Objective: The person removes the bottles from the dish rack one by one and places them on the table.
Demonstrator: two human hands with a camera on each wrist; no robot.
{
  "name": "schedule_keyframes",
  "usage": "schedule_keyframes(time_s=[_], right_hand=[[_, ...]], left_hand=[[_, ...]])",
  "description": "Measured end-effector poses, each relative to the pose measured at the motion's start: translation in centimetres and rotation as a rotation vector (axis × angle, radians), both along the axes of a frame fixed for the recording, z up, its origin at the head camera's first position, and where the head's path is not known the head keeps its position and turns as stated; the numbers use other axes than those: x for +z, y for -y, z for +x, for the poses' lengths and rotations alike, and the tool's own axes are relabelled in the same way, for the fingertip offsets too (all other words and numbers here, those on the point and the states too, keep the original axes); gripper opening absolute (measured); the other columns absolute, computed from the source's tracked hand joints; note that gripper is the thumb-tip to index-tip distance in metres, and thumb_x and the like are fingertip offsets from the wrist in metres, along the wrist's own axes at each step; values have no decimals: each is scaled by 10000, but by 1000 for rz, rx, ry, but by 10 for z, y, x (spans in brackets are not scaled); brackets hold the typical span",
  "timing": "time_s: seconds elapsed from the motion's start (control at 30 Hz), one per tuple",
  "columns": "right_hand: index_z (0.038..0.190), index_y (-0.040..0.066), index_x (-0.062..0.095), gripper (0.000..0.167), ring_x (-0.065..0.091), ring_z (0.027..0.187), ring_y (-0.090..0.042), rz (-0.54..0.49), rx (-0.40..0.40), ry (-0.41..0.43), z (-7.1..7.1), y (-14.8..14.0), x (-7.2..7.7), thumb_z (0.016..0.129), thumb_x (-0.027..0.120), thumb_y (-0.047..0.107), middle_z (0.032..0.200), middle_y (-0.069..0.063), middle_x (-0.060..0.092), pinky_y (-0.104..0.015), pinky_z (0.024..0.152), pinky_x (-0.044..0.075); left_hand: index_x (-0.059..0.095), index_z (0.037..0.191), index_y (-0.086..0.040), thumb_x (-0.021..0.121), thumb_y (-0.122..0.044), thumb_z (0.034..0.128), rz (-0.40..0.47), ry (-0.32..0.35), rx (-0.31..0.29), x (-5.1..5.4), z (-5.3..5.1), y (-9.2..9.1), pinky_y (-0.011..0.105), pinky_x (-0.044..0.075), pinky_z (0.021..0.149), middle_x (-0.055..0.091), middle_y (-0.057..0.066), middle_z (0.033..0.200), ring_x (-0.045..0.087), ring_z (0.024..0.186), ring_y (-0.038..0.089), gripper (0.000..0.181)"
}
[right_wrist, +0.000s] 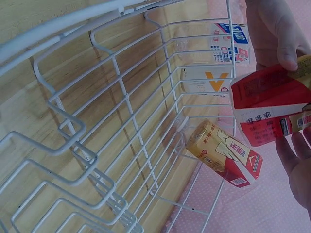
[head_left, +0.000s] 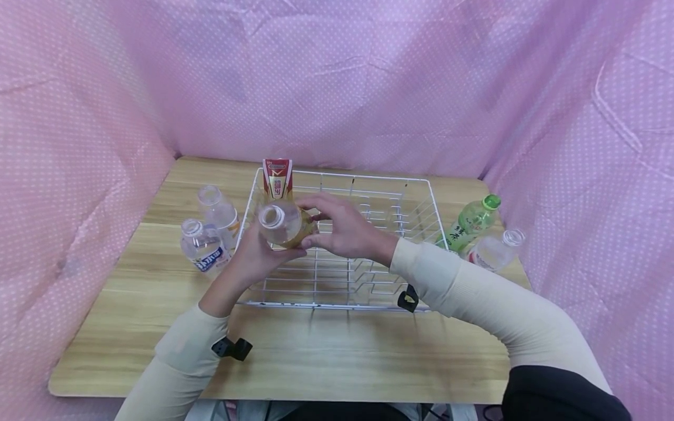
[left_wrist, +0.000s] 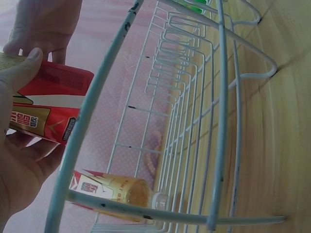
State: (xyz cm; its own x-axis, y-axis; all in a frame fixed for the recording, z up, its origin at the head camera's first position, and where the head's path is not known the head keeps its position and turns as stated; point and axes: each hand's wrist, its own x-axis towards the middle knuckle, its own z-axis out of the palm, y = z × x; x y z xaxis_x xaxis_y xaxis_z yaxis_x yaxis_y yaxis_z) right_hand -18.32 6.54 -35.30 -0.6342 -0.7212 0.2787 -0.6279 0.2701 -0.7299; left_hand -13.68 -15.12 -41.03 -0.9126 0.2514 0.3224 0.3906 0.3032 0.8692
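Note:
A clear plastic bottle (head_left: pixel 288 227) with a red and gold label is held between both hands above the left part of a white wire rack (head_left: pixel 347 304). Its open neck points up towards the head camera. My left hand (head_left: pixel 251 257) grips it from the left, the thumb lying across the label in the left wrist view. From the right, my right hand (head_left: pixel 344 231) pinches the bottle's side between thumb and fingers. A similar red and gold bottle (head_left: pixel 277 178) stands neck down in the rack's back left corner; the right wrist view shows this bottle (right_wrist: pixel 224 154) leaning a little.
Two clear bottles, one with a blue label (head_left: pixel 205 248) and one with an orange-marked label (head_left: pixel 218 210), stand left of the rack. On its right are a green bottle (head_left: pixel 471 222) and a clear bottle (head_left: pixel 495 250). Pink dotted cloth (head_left: pixel 337 88) surrounds the wooden table (head_left: pixel 368 356).

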Motion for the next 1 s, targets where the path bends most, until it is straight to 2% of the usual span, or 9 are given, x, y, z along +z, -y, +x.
schedule_keyframes(time_s=[0.2, 0.43, 0.6, 0.73, 0.87, 1.0], right_hand=[[1324, 6, 601, 545, 541, 1261, -206, -26, 4, -9, 0, -1, 2, 829, 825, 37, 1363, -101, 560, -343, 976, 528], [1334, 35, 601, 549, 543, 1255, -172, -16, 16, -40, 1, 1, 2, 831, 821, 42, 1347, -78, 584, -375, 955, 543], [1335, 24, 590, 536, 564, 1235, -233, -18, 7, -52, 2, 1, 2, 845, 806, 43, 1332, -92, 591, -381, 943, 549], [1345, 45, 586, 517, 580, 1213, -269, 19, -14, -41, 3, 0, 1, 872, 791, 78, 1340, -87, 591, -366, 932, 549], [1328, 62, 603, 476, 596, 1151, -225, 71, -25, -19, 5, -2, 0, 887, 779, 89, 1314, -86, 608, -388, 915, 554], [1339, 61, 600, 467, 592, 1156, -213, 105, -31, 10, 7, -5, -2, 900, 760, 70, 1320, -99, 610, -379, 929, 545]], left_hand=[[415, 1470, -131, 906, -111, 753, 29, -13, -6, -4, 3, 4, 572, 424, 1065, 537, 93, 1415, 519, 1301, 322, 869], [452, 1444, -123, 908, -107, 750, 17, -39, 9, -7, 3, 7, 560, 443, 1048, 567, 103, 1388, 542, 1276, 321, 831], [472, 1434, -134, 916, -136, 746, 8, -75, 37, -4, 5, 11, 561, 455, 1036, 583, 82, 1376, 556, 1266, 308, 819], [459, 1450, -170, 918, -177, 749, -5, -52, 72, 1, 12, 17, 572, 430, 1053, 568, 48, 1392, 534, 1288, 286, 838], [464, 1448, -187, 917, -199, 751, -43, -27, 112, 5, 22, 26, 592, 415, 1053, 563, 38, 1400, 521, 1299, 288, 832], [488, 1434, -188, 920, -191, 745, -50, -28, 143, 7, 31, 34, 606, 420, 1039, 569, 35, 1391, 528, 1283, 292, 814]])
